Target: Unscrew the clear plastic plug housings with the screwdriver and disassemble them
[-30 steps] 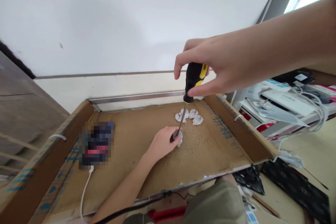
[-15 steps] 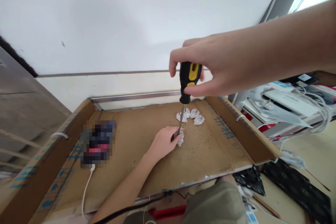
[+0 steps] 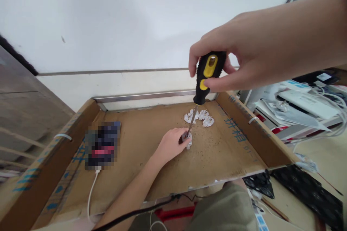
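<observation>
My right hand (image 3: 230, 57) is closed round the black and yellow handle of a screwdriver (image 3: 207, 75), high above the cardboard. The shaft slants down and left to a small clear plastic piece (image 3: 189, 141) with a dark part beside it. My left hand (image 3: 173, 144) pinches that piece against the cardboard tray (image 3: 135, 148); its fingertips partly hide it. Several similar clear pieces (image 3: 203, 115) lie just behind, near the tray's back edge. Small dark specks are scattered to the right of my left hand.
A pixelated device (image 3: 104, 146) with a white cable lies at the tray's left. Cardboard walls (image 3: 257, 130) rise at both sides. Papers and white cables (image 3: 309, 104) are piled at the right. A black cable (image 3: 135, 211) crosses the front.
My right hand and the screwdriver handle have shifted right in view, and the screwdriver leans more. My left hand still holds the clear piece. The whole view has shifted slightly.
</observation>
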Demonstrator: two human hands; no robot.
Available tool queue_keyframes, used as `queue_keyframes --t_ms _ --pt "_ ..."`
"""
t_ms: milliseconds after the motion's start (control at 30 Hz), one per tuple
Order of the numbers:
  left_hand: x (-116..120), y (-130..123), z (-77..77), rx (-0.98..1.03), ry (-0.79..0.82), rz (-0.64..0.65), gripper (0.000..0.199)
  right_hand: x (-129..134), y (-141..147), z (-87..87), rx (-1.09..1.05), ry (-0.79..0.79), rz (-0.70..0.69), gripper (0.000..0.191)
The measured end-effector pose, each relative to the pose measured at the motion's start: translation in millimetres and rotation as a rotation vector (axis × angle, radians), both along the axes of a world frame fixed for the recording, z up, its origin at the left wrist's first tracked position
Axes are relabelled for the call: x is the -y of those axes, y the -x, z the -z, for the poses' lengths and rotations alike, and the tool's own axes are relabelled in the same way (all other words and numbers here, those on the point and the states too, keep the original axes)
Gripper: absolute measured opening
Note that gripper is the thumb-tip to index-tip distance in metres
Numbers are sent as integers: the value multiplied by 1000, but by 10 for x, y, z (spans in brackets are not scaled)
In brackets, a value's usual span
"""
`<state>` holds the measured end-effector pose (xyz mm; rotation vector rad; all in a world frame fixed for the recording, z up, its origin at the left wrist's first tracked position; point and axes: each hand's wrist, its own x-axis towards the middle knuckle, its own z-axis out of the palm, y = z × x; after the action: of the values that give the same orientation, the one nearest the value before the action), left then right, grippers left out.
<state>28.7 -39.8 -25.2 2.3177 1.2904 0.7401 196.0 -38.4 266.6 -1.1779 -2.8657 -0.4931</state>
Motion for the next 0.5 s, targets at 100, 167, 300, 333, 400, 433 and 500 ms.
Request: queue_keyframes --t_ms 100,167,300,333,400,433,500 --pt "14 -6 -3 2 9 1 29 14 10 -14 0 -26 22 27" --pt "18 -8 -1 8 19 -4 30 6 22 -32 14 1 67 35" --pt "11 -4 3 13 35 -11 32 -13 45 -64 5 75 127 25" --pt "8 -2 5 12 40 -12 32 -11 52 -65 -1 73 116 27" --pt "3 2 10 14 47 -13 32 0 66 -56 -3 70 110 28" --pt "2 4 14 17 48 -13 32 8 72 -47 -6 72 127 25" --pt "0 5 20 22 45 -11 32 24 77 -27 -18 65 165 20"
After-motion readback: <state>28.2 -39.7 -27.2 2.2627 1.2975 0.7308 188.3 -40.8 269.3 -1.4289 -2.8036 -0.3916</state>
